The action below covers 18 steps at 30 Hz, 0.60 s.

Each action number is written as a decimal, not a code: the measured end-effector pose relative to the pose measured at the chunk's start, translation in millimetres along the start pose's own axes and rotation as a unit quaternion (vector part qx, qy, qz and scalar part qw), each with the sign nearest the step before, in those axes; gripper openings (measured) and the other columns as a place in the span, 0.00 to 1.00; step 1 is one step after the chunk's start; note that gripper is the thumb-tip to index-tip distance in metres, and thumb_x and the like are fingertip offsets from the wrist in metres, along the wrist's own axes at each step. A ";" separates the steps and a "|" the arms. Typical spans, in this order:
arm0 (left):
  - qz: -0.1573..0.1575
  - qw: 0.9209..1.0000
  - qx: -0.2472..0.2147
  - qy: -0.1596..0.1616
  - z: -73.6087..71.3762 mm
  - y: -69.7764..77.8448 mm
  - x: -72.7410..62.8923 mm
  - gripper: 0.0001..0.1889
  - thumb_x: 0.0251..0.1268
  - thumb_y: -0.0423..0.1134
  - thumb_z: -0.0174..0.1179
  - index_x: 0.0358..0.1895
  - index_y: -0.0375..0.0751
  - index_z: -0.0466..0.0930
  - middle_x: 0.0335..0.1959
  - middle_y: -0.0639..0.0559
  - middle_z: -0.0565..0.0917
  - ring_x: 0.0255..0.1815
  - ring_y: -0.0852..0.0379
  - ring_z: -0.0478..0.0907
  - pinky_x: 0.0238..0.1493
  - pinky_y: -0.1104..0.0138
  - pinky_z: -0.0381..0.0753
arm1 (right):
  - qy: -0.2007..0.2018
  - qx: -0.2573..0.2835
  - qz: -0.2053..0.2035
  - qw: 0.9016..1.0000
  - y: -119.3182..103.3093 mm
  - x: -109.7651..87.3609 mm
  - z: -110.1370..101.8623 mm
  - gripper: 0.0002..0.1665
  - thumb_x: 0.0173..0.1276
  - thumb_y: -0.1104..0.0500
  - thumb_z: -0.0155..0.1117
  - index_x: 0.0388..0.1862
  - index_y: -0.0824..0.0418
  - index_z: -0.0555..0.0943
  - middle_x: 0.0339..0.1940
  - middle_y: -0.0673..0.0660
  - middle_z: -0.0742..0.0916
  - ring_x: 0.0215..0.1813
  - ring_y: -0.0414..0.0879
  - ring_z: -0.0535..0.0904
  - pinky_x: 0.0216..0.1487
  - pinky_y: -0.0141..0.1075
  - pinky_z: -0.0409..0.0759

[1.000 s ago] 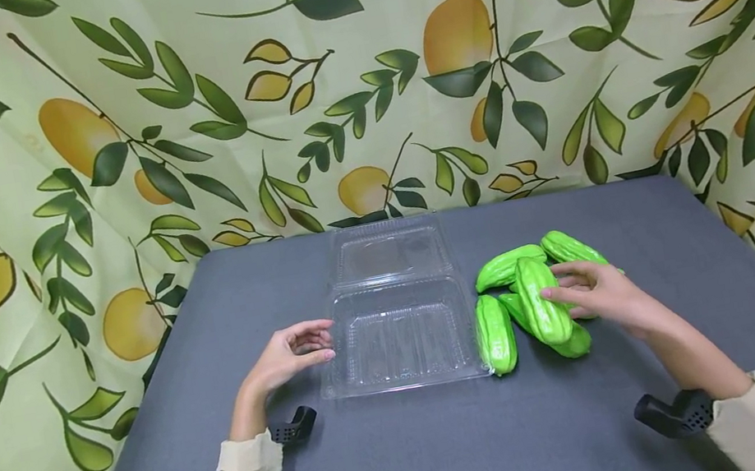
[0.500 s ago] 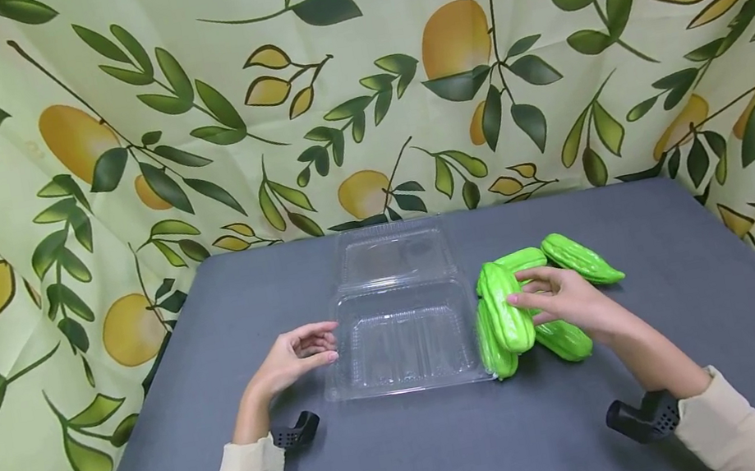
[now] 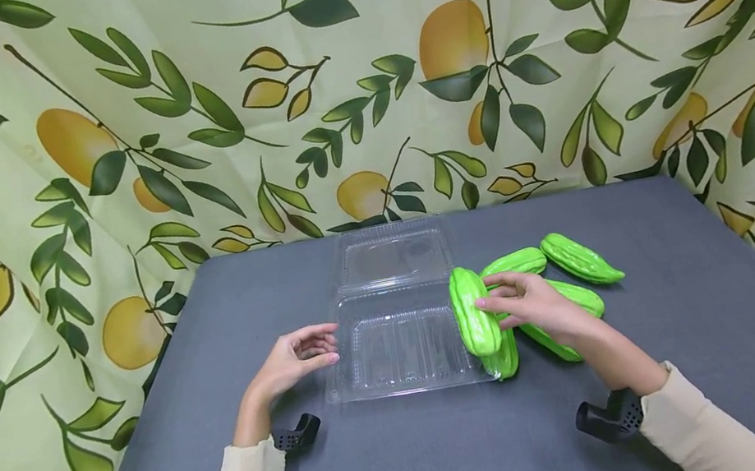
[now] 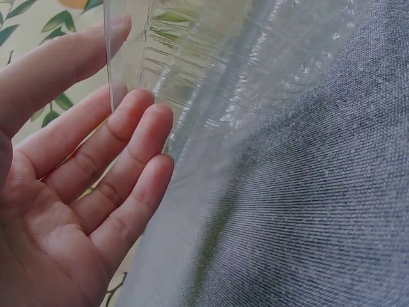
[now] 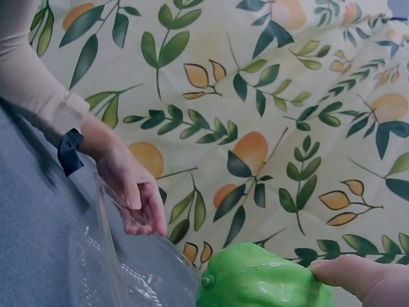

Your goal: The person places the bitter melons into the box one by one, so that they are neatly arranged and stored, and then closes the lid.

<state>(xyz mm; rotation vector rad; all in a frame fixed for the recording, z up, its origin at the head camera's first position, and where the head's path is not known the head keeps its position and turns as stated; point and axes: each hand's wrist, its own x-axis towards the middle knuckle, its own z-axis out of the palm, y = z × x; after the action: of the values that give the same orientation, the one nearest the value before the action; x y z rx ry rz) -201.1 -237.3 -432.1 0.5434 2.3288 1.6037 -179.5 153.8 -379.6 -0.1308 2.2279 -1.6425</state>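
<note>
One gourd (image 3: 474, 312) in right hand (image 3: 541, 306)

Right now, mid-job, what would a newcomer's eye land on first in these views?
Probably the bright green gourd that the right hand holds by the right edge of the open clear container, with other green gourds lying on the grey table further right. Next, likely, the backdrop behind it all, printed with leaves and orange fruit.

The head camera looks forward and down from the near side of the table (image 3: 401, 465). Up close, the left wrist camera sees the left hand (image 3: 288, 363); the right wrist camera, facing left, sees it too.
</note>
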 end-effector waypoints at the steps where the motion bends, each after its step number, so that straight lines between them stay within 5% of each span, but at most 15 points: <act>1: -0.001 1.000 0.000 0.000 0.4 -0.1 -0.1 0.28 0.58 0.31 0.67 0.61 0.24 0.71 0.49 0.25 0.78 0.42 0.70 0.79 0.47 0.77 0.80 | -0.001 0.004 0.000 1.000 -0.4 0.9 1.9 0.42 0.69 0.51 0.60 0.73 0.71 0.58 0.67 0.75 0.72 0.63 0.61 0.76 0.52 0.39 0.84; 18: -0.004 1.000 0.002 -0.003 0.8 1.6 -0.4 0.29 0.58 0.33 0.67 0.62 0.24 0.70 0.50 0.24 0.78 0.42 0.70 0.79 0.47 0.77 0.81 | -0.026 0.053 -0.012 0.998 -2.2 17.0 38.4 0.40 0.68 0.56 0.61 0.71 0.73 0.58 0.65 0.77 0.73 0.53 0.54 0.83 0.51 0.41 0.85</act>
<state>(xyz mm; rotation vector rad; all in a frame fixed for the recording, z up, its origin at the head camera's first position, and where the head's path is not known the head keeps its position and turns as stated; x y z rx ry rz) -200.2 -236.3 -430.9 0.5390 2.3269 1.5924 -182.4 113.6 -391.3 -0.1702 2.1033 -1.7451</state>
